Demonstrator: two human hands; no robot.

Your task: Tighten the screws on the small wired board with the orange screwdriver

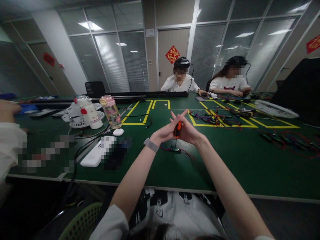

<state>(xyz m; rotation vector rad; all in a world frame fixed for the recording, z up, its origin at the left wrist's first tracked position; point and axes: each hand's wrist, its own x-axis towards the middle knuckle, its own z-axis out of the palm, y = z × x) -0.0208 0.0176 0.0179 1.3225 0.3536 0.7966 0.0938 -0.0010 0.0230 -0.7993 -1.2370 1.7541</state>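
Observation:
A screwdriver [177, 130] with an orange and black handle stands nearly upright between my two hands. My left hand [167, 132] presses on its handle from the left, and my right hand [189, 132] does so from the right. The fingers of both hands are stretched out and meet or cross above the handle. The thin shaft points down to a small green circuit board [175, 150] on the green table; I cannot make out exactly where its tip rests. Red and blue wires run from the board's ends.
Tangled wired boards [212, 117] lie ahead to the right, with more [292, 140] at far right. Left of me are a white power bank-like block [98, 151], a white case [118, 132], a pink-lidded bottle [111, 111] and black cables. Two people sit opposite; another person's arm reaches in at left.

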